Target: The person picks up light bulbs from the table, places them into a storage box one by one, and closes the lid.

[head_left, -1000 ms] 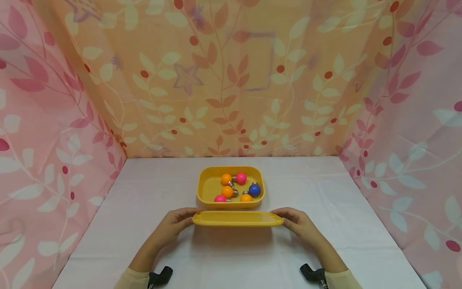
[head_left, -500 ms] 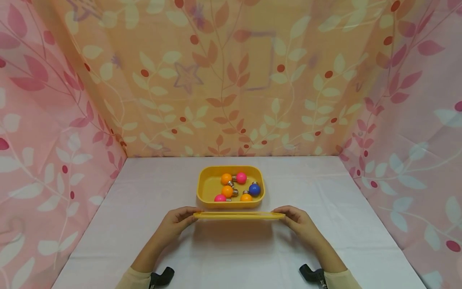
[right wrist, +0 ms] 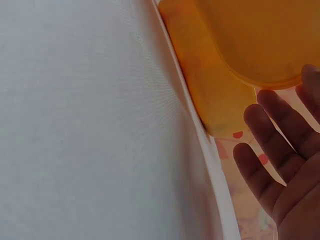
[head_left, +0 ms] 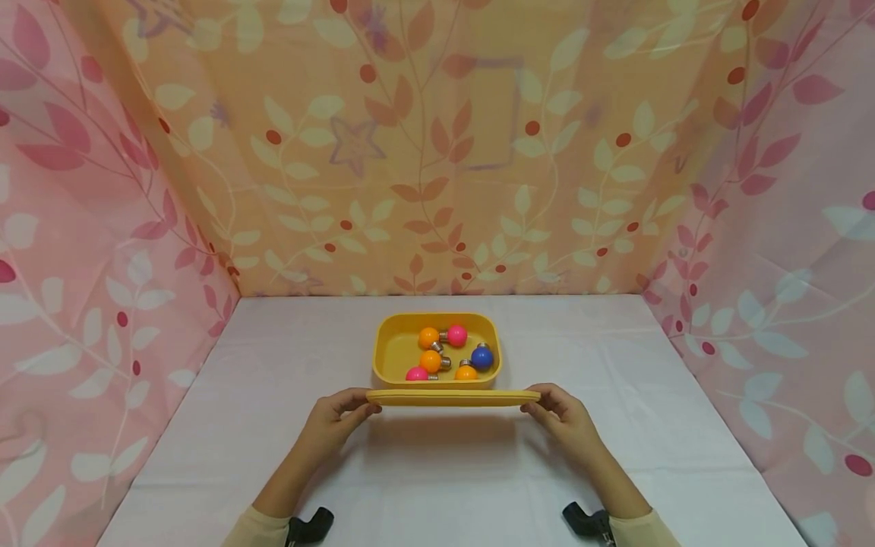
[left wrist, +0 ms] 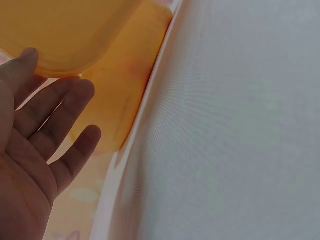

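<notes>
A yellow lid (head_left: 453,398) is held between both hands, raised above the table just in front of a yellow box. My left hand (head_left: 336,418) pinches its left end between thumb and fingers. At the opposite end my right hand (head_left: 566,416) grips the lid the same way. Behind it the open yellow box (head_left: 393,357) holds several small round bulbs: a blue bulb (head_left: 481,357), a pink bulb (head_left: 456,336), an orange bulb (head_left: 429,339) and others. Both wrist views show the lid's corner pinched, with the other fingers spread beneath it.
A white cloth (head_left: 273,357) covers the table. Floral fabric walls (head_left: 437,152) stand at the back and on both sides. Black wrist devices (head_left: 311,526) sit at both cuffs.
The lid has tilted from showing its broad face to nearly edge-on and has risen slightly toward the box. Both hands have turned with it; the box and bulbs stay put.
</notes>
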{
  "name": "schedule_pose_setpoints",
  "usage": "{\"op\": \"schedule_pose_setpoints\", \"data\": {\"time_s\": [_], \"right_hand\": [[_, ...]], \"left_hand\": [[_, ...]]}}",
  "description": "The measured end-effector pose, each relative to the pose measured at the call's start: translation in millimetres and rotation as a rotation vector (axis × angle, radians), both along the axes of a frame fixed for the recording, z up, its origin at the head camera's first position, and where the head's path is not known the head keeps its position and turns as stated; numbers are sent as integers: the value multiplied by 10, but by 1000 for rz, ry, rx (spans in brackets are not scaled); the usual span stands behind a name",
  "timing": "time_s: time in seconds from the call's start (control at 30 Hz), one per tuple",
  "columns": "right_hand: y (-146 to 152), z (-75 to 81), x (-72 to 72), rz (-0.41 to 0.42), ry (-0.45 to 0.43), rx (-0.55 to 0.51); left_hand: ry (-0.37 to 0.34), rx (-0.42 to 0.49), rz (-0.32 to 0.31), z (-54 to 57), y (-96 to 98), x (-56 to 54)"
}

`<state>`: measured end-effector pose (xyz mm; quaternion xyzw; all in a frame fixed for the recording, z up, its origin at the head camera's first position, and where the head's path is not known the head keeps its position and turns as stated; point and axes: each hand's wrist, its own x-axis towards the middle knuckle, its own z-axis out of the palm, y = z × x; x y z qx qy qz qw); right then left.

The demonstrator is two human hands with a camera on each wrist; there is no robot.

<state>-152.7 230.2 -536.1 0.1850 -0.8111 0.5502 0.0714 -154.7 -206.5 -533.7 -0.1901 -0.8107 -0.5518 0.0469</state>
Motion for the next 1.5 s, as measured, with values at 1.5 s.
{"op": "schedule_pose_setpoints", "data": {"time_s": [1.5], "right_hand": [[-202, 511, 67, 32, 245, -22]], "left_hand": [[233, 12, 82, 171, 93, -17]]}}
